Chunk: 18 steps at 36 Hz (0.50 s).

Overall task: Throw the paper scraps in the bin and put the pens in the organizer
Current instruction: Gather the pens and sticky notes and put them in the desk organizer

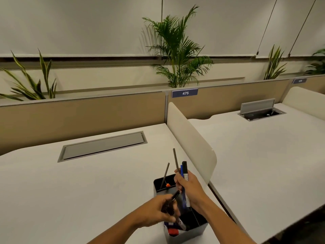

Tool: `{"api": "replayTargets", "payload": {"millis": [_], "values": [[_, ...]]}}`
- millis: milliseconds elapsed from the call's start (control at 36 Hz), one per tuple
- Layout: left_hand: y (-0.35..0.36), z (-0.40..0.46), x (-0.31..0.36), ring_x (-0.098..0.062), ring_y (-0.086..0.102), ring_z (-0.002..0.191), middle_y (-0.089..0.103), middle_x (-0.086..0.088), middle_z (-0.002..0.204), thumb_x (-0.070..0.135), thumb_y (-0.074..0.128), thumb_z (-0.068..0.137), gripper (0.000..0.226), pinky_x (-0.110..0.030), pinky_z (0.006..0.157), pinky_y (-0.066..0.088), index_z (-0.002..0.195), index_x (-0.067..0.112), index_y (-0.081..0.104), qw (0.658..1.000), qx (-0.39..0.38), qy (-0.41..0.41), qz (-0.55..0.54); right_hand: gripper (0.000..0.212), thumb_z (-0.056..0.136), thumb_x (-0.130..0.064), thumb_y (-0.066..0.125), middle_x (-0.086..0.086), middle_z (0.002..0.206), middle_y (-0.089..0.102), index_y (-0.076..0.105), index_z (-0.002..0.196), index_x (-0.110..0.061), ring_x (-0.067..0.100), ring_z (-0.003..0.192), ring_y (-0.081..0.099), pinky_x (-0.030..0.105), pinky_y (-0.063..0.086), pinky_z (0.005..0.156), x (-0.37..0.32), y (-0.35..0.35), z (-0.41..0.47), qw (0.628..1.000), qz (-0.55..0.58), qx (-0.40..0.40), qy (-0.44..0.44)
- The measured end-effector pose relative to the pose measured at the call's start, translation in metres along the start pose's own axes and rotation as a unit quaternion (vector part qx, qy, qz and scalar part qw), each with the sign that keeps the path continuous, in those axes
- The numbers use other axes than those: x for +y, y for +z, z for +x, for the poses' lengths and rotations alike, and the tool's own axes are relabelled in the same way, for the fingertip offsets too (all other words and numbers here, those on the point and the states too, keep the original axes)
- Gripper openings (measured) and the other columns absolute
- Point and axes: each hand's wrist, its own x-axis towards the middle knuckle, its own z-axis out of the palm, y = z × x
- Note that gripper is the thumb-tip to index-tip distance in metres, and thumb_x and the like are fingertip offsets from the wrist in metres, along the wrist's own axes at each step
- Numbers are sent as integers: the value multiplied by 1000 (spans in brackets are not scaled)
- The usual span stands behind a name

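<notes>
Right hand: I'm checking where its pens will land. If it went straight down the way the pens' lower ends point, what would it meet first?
Probably the organizer. The right hand grips a bundle of pens above its open middle compartment, their lower ends aimed into it. Depth is unclear from one view, so the left hand, holding a dark pen beside it, could brush first.

White counters point(52, 182) and potted greenery line an open-plan office row.

A closed grey cable hatch point(102, 146) sits flush in the near counter; a cream divider panel point(190, 138) separates it from the neighbouring counter, where a second hatch point(260, 110) stands open. A blue sign reading 475 point(185, 93) tops the tan partition point(79, 111), with a palm point(177, 50) and striped-leaf plants point(31, 81) behind.
</notes>
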Motion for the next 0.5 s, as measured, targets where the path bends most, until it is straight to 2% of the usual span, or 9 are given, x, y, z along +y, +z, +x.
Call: {"api": "replayTargets", "payload": {"millis": [83,139,194,222,278,333,417,500], "values": [[-3,-2,-4,-20,69,101,70,-4,107,12,73,84,38,-35,92,56,118,19,58,1000,-7,0,-23,41,88,-47,65,3,75,60,62,109,-12,16,65,53,25,50,62,10,6,-10,1000,-6,9,-4],[-5,-4,-5,-21,69,103,69,-7,113,10,72,84,43,-32,89,56,122,21,56,999,-17,4,-35,38,89,-50,64,4,70,59,62,106,-17,17,61,57,28,52,61,16,7,-15,1000,-10,4,1],[-8,-5,-5,-11,67,91,70,-4,113,7,70,82,44,-24,81,53,122,21,55,999,-27,9,-33,32,93,-51,62,6,65,57,61,102,-20,18,52,57,29,51,55,20,9,-19,1000,-7,-16,3],[-9,-6,-5,-12,63,85,70,-4,112,4,66,81,46,-24,78,50,123,18,54,999,-30,9,-34,29,94,-51,60,7,64,57,60,98,-22,16,51,57,28,50,55,21,9,-21,1000,-14,-21,0],[-12,-7,-6,-21,53,85,70,-7,113,-3,59,78,49,-33,78,44,125,8,50,998,-29,13,-55,26,96,-53,56,6,68,61,61,93,-28,13,55,60,26,50,60,20,10,-25,999,-41,-21,-17],[-15,-9,-7,-27,46,88,68,-13,114,-5,56,77,51,-39,80,42,126,1,47,996,-20,20,-86,25,97,-53,53,-1,74,68,61,98,-29,10,66,65,23,52,67,19,11,-29,997,-61,-17,-32],[-16,-9,-3,-23,56,93,69,-6,107,6,60,77,46,-31,84,46,122,2,50,992,30,25,-118,31,93,-55,53,-18,72,66,59,106,-27,-2,72,64,16,51,69,18,9,-33,996,-74,-2,-44],[-13,-4,2,-12,66,98,70,-2,107,27,69,80,38,-26,82,54,115,15,59,984,119,44,-126,30,92,-56,54,-22,77,65,61,110,-32,-5,74,60,17,48,68,20,8,-36,996,-73,-3,-45]]}}
